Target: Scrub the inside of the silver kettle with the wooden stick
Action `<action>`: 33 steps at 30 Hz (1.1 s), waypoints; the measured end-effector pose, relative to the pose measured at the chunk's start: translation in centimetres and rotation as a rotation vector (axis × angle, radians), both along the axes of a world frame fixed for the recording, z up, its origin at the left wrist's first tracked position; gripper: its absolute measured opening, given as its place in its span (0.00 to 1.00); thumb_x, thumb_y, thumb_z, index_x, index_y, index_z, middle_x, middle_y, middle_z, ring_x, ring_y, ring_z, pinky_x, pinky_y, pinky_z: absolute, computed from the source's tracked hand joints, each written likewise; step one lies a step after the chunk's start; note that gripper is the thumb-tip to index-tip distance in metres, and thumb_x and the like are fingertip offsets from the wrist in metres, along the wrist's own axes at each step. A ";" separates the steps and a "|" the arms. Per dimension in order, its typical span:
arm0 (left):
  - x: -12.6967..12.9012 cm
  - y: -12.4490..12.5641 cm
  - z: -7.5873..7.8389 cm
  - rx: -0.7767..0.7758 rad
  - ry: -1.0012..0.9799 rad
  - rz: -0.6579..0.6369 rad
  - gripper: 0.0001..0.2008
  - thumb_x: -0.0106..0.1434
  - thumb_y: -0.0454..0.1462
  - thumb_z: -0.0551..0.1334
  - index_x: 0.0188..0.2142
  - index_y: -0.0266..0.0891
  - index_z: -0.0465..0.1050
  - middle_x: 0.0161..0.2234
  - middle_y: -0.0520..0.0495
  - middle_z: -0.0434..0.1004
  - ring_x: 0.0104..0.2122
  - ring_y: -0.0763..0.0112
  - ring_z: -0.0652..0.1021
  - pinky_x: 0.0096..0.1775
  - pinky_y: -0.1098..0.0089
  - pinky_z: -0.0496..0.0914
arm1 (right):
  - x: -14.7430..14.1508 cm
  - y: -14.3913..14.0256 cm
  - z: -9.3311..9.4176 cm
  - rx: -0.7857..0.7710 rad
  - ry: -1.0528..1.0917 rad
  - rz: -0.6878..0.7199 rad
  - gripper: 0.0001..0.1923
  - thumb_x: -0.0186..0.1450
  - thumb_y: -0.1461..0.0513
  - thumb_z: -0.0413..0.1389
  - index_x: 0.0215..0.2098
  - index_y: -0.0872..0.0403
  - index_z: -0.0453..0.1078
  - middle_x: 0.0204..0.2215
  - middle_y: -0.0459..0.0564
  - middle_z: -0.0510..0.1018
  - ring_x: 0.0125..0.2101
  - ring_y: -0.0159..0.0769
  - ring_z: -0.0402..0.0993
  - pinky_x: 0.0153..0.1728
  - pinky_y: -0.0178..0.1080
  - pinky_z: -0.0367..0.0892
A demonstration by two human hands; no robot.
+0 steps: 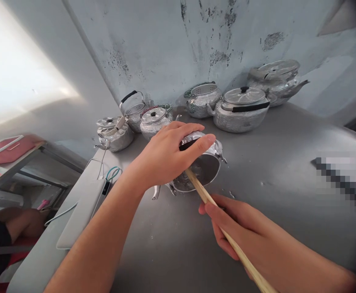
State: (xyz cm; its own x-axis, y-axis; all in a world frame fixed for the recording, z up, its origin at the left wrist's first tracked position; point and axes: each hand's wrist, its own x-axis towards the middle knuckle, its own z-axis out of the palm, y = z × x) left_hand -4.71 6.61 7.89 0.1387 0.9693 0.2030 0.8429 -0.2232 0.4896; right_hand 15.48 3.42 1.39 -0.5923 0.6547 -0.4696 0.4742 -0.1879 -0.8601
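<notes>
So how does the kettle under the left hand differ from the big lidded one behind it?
The held kettle lies tipped on its side with its mouth open and a wooden stick inside; the big kettle stands upright and lidded. The held one looks smaller. The left hand grips one; nothing touches the other. Both are hammered silver metal.

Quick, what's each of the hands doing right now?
Left hand: closed over the tipped kettle, holding it on the table.
Right hand: closed around a wooden stick reaching into the kettle.
</notes>
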 end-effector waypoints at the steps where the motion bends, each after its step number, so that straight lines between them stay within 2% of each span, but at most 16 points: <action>1: 0.0 0.0 0.0 -0.003 0.000 -0.001 0.25 0.75 0.57 0.54 0.62 0.52 0.76 0.63 0.51 0.75 0.64 0.55 0.72 0.65 0.58 0.65 | 0.0 0.0 -0.1 0.018 0.018 -0.003 0.26 0.79 0.50 0.43 0.25 0.49 0.60 0.20 0.39 0.66 0.24 0.32 0.60 0.30 0.37 0.61; 7: 0.0 0.0 0.1 -0.009 -0.007 0.000 0.25 0.75 0.57 0.54 0.62 0.52 0.76 0.63 0.51 0.75 0.62 0.55 0.73 0.66 0.57 0.65 | -0.3 0.0 -0.1 -0.069 -0.033 -0.013 0.27 0.80 0.51 0.40 0.24 0.48 0.59 0.18 0.38 0.64 0.21 0.32 0.59 0.28 0.37 0.60; 11: 0.0 0.0 0.0 0.000 -0.001 -0.002 0.25 0.75 0.57 0.54 0.62 0.52 0.76 0.62 0.50 0.75 0.63 0.54 0.73 0.65 0.56 0.65 | -0.2 0.2 0.1 -0.003 -0.008 -0.018 0.26 0.80 0.51 0.42 0.24 0.49 0.59 0.20 0.39 0.65 0.23 0.32 0.61 0.29 0.36 0.61; 16: 0.0 0.0 0.0 -0.007 -0.004 0.000 0.25 0.75 0.57 0.54 0.62 0.52 0.75 0.63 0.50 0.75 0.63 0.55 0.72 0.65 0.56 0.65 | 0.0 0.2 -0.1 -0.054 -0.034 0.000 0.25 0.79 0.50 0.42 0.26 0.48 0.60 0.18 0.38 0.63 0.22 0.33 0.59 0.27 0.37 0.60; 19: 0.1 0.0 0.1 -0.009 -0.002 -0.004 0.25 0.75 0.56 0.54 0.62 0.51 0.75 0.62 0.50 0.75 0.63 0.55 0.72 0.65 0.57 0.65 | -0.1 0.1 -0.2 0.005 -0.002 -0.020 0.25 0.79 0.50 0.43 0.26 0.49 0.60 0.20 0.39 0.65 0.23 0.32 0.60 0.29 0.36 0.60; 25: 0.0 0.0 0.0 0.002 0.008 -0.001 0.25 0.75 0.57 0.53 0.62 0.51 0.75 0.62 0.50 0.76 0.63 0.55 0.73 0.65 0.57 0.66 | -0.4 0.5 0.6 -0.032 -0.030 -0.036 0.23 0.79 0.52 0.42 0.27 0.49 0.61 0.18 0.39 0.64 0.22 0.33 0.59 0.27 0.36 0.59; 29: 0.1 0.1 0.0 0.012 0.001 0.003 0.25 0.75 0.57 0.54 0.61 0.51 0.76 0.62 0.50 0.76 0.63 0.55 0.73 0.65 0.58 0.66 | 0.0 0.7 0.1 0.027 0.061 -0.078 0.27 0.78 0.46 0.42 0.25 0.48 0.60 0.19 0.39 0.64 0.21 0.32 0.58 0.24 0.35 0.58; 33: 0.2 0.2 -0.1 0.028 -0.023 0.026 0.25 0.75 0.56 0.55 0.60 0.50 0.77 0.61 0.50 0.78 0.63 0.56 0.74 0.65 0.59 0.66 | 0.2 0.7 -0.4 0.011 0.084 -0.116 0.26 0.78 0.47 0.42 0.26 0.49 0.60 0.18 0.38 0.63 0.20 0.30 0.57 0.22 0.34 0.57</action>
